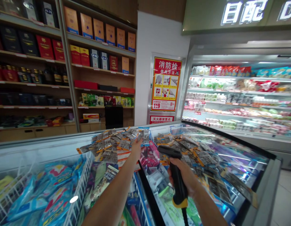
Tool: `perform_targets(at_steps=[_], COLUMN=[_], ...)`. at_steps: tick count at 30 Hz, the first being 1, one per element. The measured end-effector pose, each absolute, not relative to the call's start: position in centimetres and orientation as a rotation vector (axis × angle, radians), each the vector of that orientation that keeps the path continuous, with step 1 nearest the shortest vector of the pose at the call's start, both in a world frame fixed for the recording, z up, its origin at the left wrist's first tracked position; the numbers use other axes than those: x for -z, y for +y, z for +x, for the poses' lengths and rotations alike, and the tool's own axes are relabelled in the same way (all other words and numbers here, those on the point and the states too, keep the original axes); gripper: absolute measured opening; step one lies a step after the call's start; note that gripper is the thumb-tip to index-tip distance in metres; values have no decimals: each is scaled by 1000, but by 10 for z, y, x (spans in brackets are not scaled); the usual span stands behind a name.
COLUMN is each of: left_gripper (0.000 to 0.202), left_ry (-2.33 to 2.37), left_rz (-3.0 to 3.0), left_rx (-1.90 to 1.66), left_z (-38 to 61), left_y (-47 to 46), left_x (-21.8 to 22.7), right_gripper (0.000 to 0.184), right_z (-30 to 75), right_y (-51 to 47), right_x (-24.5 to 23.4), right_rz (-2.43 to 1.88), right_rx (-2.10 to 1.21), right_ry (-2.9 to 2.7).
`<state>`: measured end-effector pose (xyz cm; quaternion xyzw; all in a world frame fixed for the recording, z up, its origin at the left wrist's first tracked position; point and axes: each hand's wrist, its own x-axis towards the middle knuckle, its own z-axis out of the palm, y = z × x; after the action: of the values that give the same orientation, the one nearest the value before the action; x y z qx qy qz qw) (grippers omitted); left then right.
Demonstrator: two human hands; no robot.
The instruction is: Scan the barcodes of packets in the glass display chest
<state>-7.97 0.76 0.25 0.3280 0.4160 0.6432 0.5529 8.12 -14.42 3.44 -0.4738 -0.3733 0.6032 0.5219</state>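
Observation:
My right hand (pixel 184 175) is wrapped round the grip of a black and yellow barcode scanner (pixel 177 174), its head pointing left and its cable hanging down. My left hand (pixel 136 148) reaches forward over the freezer and is closed at the edge of a small blue-edged snack packet (pixel 145 137); some of its fingers are hidden. Many small orange-edged packets (pixel 107 144) lie in a loose heap around that hand. More such packets (pixel 204 157) are spread on the right side, over the glass. A pink bag (pixel 150 154) sits between the two hands.
Blue bags (pixel 58 188) fill a white wire basket (pixel 85 175) at left. A black divider bar (pixel 149 194) runs between the freezer halves. Boxes stand on wooden shelves (pixel 103 70) behind. A lit refrigerated case (pixel 242 103) is at right, beside a red fire-hydrant sign (pixel 166 83).

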Motion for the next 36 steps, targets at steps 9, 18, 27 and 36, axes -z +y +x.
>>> perform_targets(at_steps=[9, 18, 27, 36], left_gripper=[22, 17, 16, 13], left_ry=[836, 831, 899, 882], left_rz=[707, 756, 796, 787], left_rx=[-1566, -1519, -1516, -1515], left_z=[-83, -86, -86, -88], left_y=[7, 8, 9, 7], left_x=[2, 2, 2, 2], right_gripper=[26, 28, 27, 31], right_z=[84, 85, 86, 90], right_y=[-142, -147, -151, -149], right_x=[-34, -34, -41, -38], right_rz=[-1146, -1163, -1131, -1123], right_rx=[-1485, -1484, -1557, -1537], right_ry=[-860, -952, -926, -925])
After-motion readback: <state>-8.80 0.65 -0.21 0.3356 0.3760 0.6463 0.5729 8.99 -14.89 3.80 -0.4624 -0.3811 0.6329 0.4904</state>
